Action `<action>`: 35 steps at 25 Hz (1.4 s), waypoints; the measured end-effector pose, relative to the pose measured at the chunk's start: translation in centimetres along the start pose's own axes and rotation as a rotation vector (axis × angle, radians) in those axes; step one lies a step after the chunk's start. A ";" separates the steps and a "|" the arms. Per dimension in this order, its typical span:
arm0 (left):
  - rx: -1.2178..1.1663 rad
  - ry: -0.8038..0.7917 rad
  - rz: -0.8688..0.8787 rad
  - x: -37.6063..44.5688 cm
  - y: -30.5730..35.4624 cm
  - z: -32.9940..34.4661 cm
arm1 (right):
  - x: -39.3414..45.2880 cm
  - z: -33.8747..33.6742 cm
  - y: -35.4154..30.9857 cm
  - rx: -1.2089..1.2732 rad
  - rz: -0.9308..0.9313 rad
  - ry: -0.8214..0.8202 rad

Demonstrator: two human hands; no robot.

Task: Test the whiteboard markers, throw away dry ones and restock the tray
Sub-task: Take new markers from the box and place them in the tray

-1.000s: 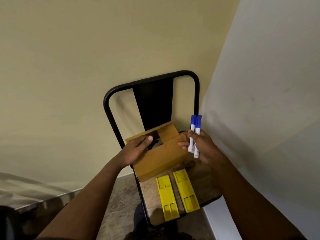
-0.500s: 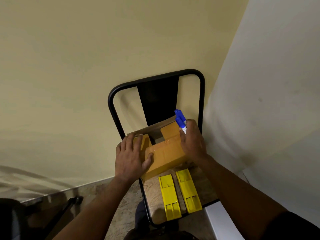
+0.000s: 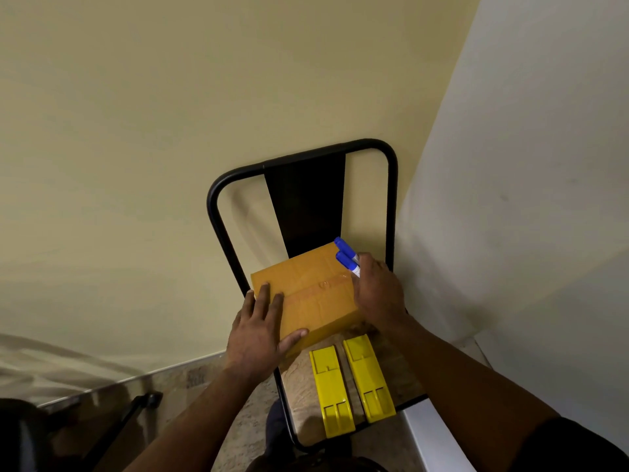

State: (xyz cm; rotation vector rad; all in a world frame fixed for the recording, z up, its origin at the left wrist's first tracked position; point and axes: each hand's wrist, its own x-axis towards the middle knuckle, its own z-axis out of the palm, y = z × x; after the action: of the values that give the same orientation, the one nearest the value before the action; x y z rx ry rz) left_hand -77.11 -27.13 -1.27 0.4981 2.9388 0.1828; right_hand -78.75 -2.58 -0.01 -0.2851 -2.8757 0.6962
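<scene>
- A brown cardboard box (image 3: 306, 294) sits on the seat of a black metal chair (image 3: 389, 199). Its flaps are folded shut, and a strip of clear tape runs across the top.
- The left hand (image 3: 260, 330) lies flat on the near left corner of the box. Its fingers are spread on the lid and its thumb presses the front side.
- The right hand (image 3: 377, 292) rests on the right edge of the box. It is closed around two markers (image 3: 347, 256).
- The markers have blue caps and white bodies. The caps poke up out of the fist and point toward the chair back. They lie side by side and touch each other.
- Two yellow plastic trays (image 3: 350, 383) lie on the wooden seat (image 3: 299, 396), just in front of the box. They are long and thin and lie side by side, with a small gap between them.
- The chair stands in a corner, with a cream wall (image 3: 170, 131) behind it and a white wall (image 3: 527, 199) on the right.
</scene>
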 end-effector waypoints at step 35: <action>-1.573 -0.927 0.014 -15.5 11.1 -5.4 | -30.4 -8.1 -9.7 1.314 0.627 -0.018</action>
State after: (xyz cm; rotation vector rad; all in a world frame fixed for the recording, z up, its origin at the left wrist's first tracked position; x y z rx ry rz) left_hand -60.05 -22.40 7.72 0.1875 1.2433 1.5113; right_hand -49.04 -14.30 8.03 -0.9000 -1.6879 2.3759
